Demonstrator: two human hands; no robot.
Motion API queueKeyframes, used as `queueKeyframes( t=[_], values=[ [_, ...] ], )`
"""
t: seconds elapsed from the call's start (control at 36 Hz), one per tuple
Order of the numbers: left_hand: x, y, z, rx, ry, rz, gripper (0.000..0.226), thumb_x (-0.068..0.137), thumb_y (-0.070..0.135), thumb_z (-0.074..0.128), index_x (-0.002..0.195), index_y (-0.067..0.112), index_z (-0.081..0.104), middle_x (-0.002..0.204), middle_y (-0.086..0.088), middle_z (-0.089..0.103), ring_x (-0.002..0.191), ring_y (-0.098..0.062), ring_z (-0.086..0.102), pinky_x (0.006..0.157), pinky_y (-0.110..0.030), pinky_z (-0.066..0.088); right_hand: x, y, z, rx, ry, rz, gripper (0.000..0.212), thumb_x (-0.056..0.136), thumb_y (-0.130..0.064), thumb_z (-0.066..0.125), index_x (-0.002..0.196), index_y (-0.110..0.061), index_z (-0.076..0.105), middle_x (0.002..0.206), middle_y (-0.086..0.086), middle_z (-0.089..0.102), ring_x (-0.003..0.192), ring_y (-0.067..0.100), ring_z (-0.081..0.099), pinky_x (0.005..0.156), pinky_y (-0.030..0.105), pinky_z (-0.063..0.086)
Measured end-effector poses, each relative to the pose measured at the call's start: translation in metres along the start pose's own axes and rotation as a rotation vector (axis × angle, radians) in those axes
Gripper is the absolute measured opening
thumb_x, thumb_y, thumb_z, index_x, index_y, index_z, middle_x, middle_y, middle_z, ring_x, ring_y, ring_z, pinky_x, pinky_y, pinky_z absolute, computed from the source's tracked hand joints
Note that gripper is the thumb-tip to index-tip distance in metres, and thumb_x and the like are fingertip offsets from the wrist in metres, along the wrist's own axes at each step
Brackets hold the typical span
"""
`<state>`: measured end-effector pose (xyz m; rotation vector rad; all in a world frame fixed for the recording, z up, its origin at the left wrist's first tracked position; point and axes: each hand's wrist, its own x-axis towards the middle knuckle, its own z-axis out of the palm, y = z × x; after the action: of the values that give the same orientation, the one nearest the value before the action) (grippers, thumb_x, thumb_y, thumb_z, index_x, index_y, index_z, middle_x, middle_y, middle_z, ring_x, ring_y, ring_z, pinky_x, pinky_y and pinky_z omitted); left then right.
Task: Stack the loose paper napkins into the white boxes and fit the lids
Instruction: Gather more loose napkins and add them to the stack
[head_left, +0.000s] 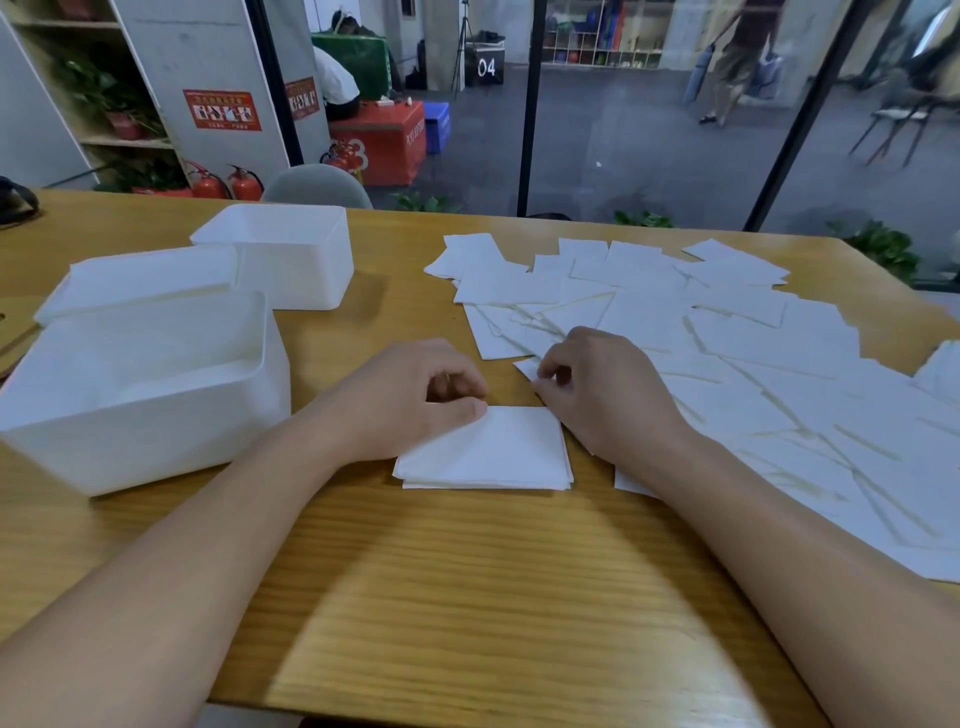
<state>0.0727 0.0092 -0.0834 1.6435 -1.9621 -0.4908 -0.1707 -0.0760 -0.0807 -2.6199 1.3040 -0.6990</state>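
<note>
A small neat stack of white napkins (493, 457) lies on the wooden table in front of me. My left hand (415, 395) rests on its upper left corner, thumb pressing the top sheet, fingers curled. My right hand (597, 389) sits just right of the stack, fingertips pinching the edge of a loose napkin (527, 368). Several loose napkins (727, 338) spread over the right half of the table. One open white box (145, 395) stands at the near left, another open white box (280, 249) behind it. A white lid (135, 280) lies between them.
The table's far edge (571, 221) runs below a glass wall. A grey chair back (317, 184) shows beyond the table. A dark object (15, 200) sits at the far left corner. Bare wood (467, 597) lies between my forearms.
</note>
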Motion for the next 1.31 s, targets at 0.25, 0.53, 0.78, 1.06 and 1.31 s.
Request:
queueKeyframes(
  t=[0.25, 0.53, 0.78, 1.06, 1.31],
  values=[
    [0.003, 0.001, 0.002, -0.145, 0.067, -0.026, 0.022, 0.11, 0.041, 0.063, 0.13, 0.049, 0.069, 0.102, 0.023, 0.076, 0.092, 0.006, 0.068, 0.075, -0.005, 0.044, -0.008, -0.006, -0.003, 0.188, 0.071, -0.027, 0.01, 0.096, -0.019, 0.073, 0.089, -0.024, 0.076, 0.089, -0.01, 0.063, 0.081, 0.008, 0.057, 0.077, 0.033, 0.044],
    [0.004, 0.012, -0.001, -0.337, 0.058, -0.035, 0.044, 0.116, 0.055, 0.041, 0.128, 0.035, 0.079, 0.125, 0.022, 0.077, 0.112, -0.001, 0.073, 0.089, -0.021, 0.052, -0.018, -0.016, -0.011, 0.322, 0.086, -0.258, 0.008, 0.101, -0.023, 0.08, 0.104, -0.029, 0.083, 0.098, -0.014, 0.063, 0.095, 0.004, 0.053, 0.09, 0.022, 0.037],
    [0.004, 0.007, 0.0, -0.549, 0.244, 0.012, 0.014, 0.096, 0.029, 0.086, 0.11, 0.03, 0.084, 0.09, 0.012, 0.076, 0.085, -0.007, 0.073, 0.077, -0.02, 0.057, -0.015, -0.01, -0.014, 0.371, 0.113, -0.134, 0.036, 0.103, -0.044, 0.072, 0.137, -0.032, 0.07, 0.134, -0.015, 0.063, 0.129, 0.006, 0.056, 0.112, 0.033, 0.045],
    [0.005, 0.009, -0.01, -0.755, 0.275, 0.081, 0.055, 0.091, 0.011, 0.088, 0.139, 0.029, 0.068, 0.12, -0.007, 0.08, 0.101, -0.032, 0.081, 0.073, -0.034, 0.066, -0.006, 0.011, -0.015, 0.516, -0.005, 0.064, 0.05, 0.103, -0.057, 0.065, 0.15, -0.045, 0.051, 0.116, -0.019, 0.068, 0.116, -0.006, 0.061, 0.084, 0.0, 0.04],
    [0.001, 0.013, -0.013, -0.76, 0.297, 0.056, 0.061, 0.097, 0.007, 0.082, 0.15, 0.028, 0.059, 0.118, -0.008, 0.081, 0.105, -0.032, 0.081, 0.082, -0.039, 0.068, -0.006, 0.009, -0.02, 0.655, 0.058, 0.035, 0.014, 0.107, -0.027, 0.068, 0.095, -0.028, 0.075, 0.102, -0.012, 0.075, 0.098, 0.009, 0.071, 0.083, 0.023, 0.053]
  ],
)
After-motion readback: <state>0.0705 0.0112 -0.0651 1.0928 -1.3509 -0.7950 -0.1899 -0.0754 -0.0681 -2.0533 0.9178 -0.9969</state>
